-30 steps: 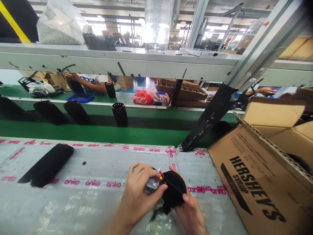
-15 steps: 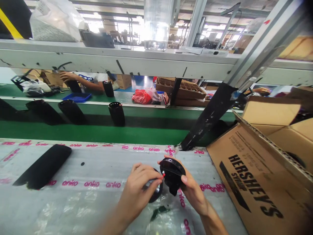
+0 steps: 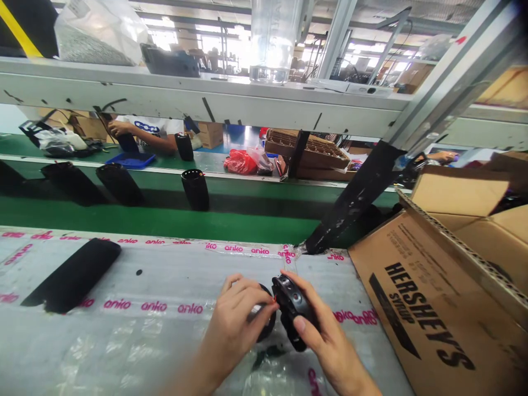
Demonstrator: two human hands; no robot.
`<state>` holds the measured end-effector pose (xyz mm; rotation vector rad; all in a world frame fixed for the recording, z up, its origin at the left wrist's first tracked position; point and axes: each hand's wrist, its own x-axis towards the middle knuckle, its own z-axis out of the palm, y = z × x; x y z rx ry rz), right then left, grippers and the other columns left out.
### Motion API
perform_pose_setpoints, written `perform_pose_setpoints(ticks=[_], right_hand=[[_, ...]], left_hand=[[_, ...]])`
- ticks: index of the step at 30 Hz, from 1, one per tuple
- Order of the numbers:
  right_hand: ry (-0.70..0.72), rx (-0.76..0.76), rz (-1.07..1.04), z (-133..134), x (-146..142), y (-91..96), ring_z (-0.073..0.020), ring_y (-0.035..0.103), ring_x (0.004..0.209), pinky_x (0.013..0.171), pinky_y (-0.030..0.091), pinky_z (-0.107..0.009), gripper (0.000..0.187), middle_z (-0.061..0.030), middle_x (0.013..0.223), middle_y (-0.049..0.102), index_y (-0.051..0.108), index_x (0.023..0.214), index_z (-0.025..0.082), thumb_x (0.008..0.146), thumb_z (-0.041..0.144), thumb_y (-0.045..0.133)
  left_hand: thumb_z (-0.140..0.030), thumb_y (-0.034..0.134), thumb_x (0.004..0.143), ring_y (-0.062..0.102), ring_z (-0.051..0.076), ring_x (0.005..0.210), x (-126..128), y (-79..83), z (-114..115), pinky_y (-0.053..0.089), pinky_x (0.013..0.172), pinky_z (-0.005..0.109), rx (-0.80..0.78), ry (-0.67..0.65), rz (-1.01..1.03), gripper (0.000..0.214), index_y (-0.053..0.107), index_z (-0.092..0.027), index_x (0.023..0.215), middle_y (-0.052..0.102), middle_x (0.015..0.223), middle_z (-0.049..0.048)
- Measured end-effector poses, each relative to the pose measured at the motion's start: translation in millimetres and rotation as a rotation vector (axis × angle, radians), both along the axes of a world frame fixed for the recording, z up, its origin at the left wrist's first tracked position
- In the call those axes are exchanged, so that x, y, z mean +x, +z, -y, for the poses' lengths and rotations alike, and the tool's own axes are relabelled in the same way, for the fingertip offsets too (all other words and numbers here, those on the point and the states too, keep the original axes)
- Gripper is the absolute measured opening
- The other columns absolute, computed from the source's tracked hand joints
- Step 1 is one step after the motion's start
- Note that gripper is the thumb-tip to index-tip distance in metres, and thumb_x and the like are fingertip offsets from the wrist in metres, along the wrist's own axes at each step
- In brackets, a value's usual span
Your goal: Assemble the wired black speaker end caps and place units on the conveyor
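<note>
My left hand (image 3: 236, 324) is curled round a black ring-shaped part (image 3: 266, 324) held just above the plastic-covered bench (image 3: 165, 286). My right hand (image 3: 319, 327) grips a black round cap (image 3: 291, 300) with a tab hanging below it. A short red wire (image 3: 273, 300) shows between the two parts, which nearly touch. Both hands sit at the bench's near middle.
A black fabric-covered cylinder (image 3: 70, 275) lies at the bench's left. An open Hershey's cardboard box (image 3: 437, 297) fills the right. Beyond is a green conveyor (image 3: 165, 220) with upright black cylinders (image 3: 195, 189). A person's arm (image 3: 144, 137) works at the far side under a metal shelf (image 3: 198, 102).
My right hand has turned the black cap and brought it down against the ring part in my left hand. The left hand has barely shifted.
</note>
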<state>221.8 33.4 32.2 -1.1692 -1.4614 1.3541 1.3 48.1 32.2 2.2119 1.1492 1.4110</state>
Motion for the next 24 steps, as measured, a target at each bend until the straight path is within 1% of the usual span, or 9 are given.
perform_pose_setpoints(ticks=[2,4,6,10,13,17,21,22,24], right_hand=[[0.003,0.006,0.014,2.2,-2.5,3.7,-0.0424,0.052,0.150,0.124,0.044,-0.059,0.067,-0.0072,0.164,0.058,0.059,0.157,0.034,0.096,0.059,0.073],[0.031,0.008,-0.002,0.6,-1.8,5.5,-0.0421,0.056,0.146,0.120,0.049,-0.057,0.066,-0.0077,0.162,0.060,0.060,0.156,0.035,0.097,0.061,0.071],[0.070,0.001,-0.019,-3.0,1.5,5.5,-0.0427,0.057,0.145,0.120,0.048,-0.058,0.067,-0.0079,0.160,0.062,0.061,0.156,0.035,0.096,0.064,0.071],[0.146,-0.021,-0.055,-8.4,6.9,5.1,-0.0451,0.053,0.149,0.122,0.045,-0.059,0.072,-0.0081,0.156,0.065,0.062,0.155,0.035,0.092,0.069,0.072],[0.118,-0.007,-0.028,-6.9,5.7,6.4,-0.0432,0.054,0.147,0.125,0.040,-0.060,0.066,-0.0076,0.158,0.063,0.062,0.154,0.036,0.095,0.067,0.069],[0.106,0.000,0.056,-1.8,5.3,3.4,-0.0448,0.053,0.147,0.127,0.035,-0.065,0.071,-0.0094,0.161,0.059,0.057,0.158,0.036,0.094,0.064,0.072],[0.068,0.040,0.087,-3.4,7.5,-3.4,-0.0446,0.050,0.150,0.128,0.033,-0.064,0.061,-0.0066,0.160,0.061,0.064,0.153,0.038,0.098,0.063,0.068],[0.062,0.037,0.085,-4.4,7.9,-4.2,-0.0444,0.051,0.149,0.128,0.034,-0.063,0.061,-0.0066,0.160,0.062,0.064,0.153,0.037,0.098,0.062,0.068],[0.072,0.019,0.062,-5.9,8.3,-4.1,-0.0440,0.052,0.148,0.125,0.040,-0.060,0.063,-0.0070,0.159,0.062,0.063,0.154,0.035,0.097,0.063,0.068]], left_hand=[[-0.014,0.069,0.103,0.075,0.019,0.087,-2.3,0.9,1.8,0.047,0.096,0.040,-0.002,-0.025,-0.039,0.011,0.069,-0.025,0.103,0.082,0.093,-0.0007],[-0.013,0.068,0.104,0.075,0.020,0.091,-4.8,2.1,3.3,0.046,0.097,0.040,-0.034,-0.049,-0.037,0.014,0.070,-0.026,0.106,0.083,0.098,-0.0005],[-0.012,0.067,0.103,0.075,0.019,0.091,-6.3,2.6,4.2,0.046,0.096,0.039,-0.075,-0.059,0.004,0.015,0.070,-0.026,0.107,0.083,0.099,-0.0009],[-0.012,0.071,0.101,0.075,0.018,0.085,-5.1,1.6,5.2,0.045,0.096,0.038,-0.132,-0.017,0.061,0.016,0.067,-0.026,0.106,0.083,0.092,-0.0042],[-0.009,0.066,0.103,0.074,0.017,0.086,-2.1,1.7,6.0,0.042,0.100,0.040,-0.078,-0.001,-0.007,0.017,0.067,-0.026,0.106,0.081,0.094,-0.0032],[-0.010,0.064,0.103,0.074,0.018,0.084,0.1,3.7,6.1,0.043,0.100,0.041,-0.082,0.039,-0.022,0.015,0.068,-0.024,0.103,0.081,0.092,-0.0010],[-0.011,0.067,0.100,0.074,0.020,0.087,-3.8,6.2,2.9,0.047,0.095,0.039,-0.108,-0.101,-0.010,0.014,0.070,-0.025,0.100,0.081,0.091,0.0001],[-0.010,0.068,0.100,0.075,0.020,0.089,-5.2,6.5,2.4,0.047,0.096,0.040,-0.104,-0.131,-0.018,0.015,0.070,-0.025,0.101,0.081,0.092,0.0002],[-0.010,0.070,0.099,0.075,0.020,0.092,-7.1,5.8,2.7,0.047,0.098,0.040,-0.084,-0.132,-0.020,0.016,0.070,-0.025,0.105,0.081,0.095,0.0004]])
